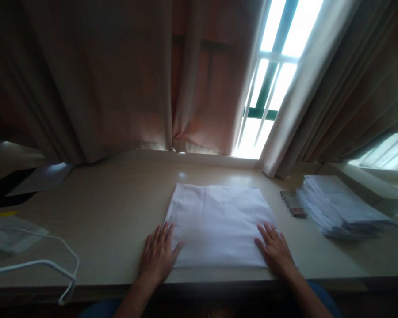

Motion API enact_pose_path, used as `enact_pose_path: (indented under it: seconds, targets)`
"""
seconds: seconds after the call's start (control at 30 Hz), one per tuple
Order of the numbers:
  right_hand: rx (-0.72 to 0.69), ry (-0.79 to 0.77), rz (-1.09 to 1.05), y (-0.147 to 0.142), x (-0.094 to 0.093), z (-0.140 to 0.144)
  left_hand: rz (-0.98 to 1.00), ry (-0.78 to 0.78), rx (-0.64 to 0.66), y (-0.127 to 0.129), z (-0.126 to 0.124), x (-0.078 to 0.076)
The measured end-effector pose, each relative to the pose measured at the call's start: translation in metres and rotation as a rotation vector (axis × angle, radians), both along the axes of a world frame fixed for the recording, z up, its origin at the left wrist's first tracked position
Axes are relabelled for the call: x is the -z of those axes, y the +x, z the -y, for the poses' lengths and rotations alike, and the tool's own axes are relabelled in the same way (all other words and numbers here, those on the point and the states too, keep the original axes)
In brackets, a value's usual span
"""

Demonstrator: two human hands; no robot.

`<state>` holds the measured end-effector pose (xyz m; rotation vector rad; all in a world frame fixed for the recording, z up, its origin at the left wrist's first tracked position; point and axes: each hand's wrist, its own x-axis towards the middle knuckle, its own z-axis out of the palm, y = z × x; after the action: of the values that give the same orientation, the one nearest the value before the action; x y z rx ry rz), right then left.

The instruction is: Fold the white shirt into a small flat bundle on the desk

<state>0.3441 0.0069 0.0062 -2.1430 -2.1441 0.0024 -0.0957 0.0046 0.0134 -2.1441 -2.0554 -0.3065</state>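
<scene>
A folded white cloth (219,225) lies flat on the pale table in front of me, its near edge close to the table's front. My left hand (159,254) rests on the cloth's left edge, palm down, with the fingers stretched out. At the opposite edge, my right hand (276,249) lies flat with its fingers extended over the cloth's right side. Neither hand grips anything. Light creases run across the cloth's upper part.
A stack of folded white cloths (345,205) stands at the right, beside a blurred dark flat object (293,204). White hangers (46,263) and a clear plastic bag (15,234) lie at the left of the table (112,221). Curtains (126,79) hang behind.
</scene>
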Motion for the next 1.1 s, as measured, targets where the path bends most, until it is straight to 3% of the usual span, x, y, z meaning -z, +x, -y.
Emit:
enact_pose_path:
  seconds: [0.7,0.87,1.0,1.1]
  targets:
    - [0.033,-0.073,-0.093,-0.010,-0.027,0.002,-0.033,-0.078,-0.035,0.001,0.005,0.004]
    - [0.025,-0.068,-0.100,-0.010,-0.028,0.003,-0.008,-0.188,-0.106,0.004,-0.015,-0.011]
    - [0.027,-0.104,-0.084,-0.010,-0.031,0.002,-0.029,-0.115,0.011,0.022,-0.043,-0.031]
    - [0.018,-0.081,-0.059,-0.016,-0.045,-0.007,-0.024,-0.091,0.066,0.036,-0.074,-0.039]
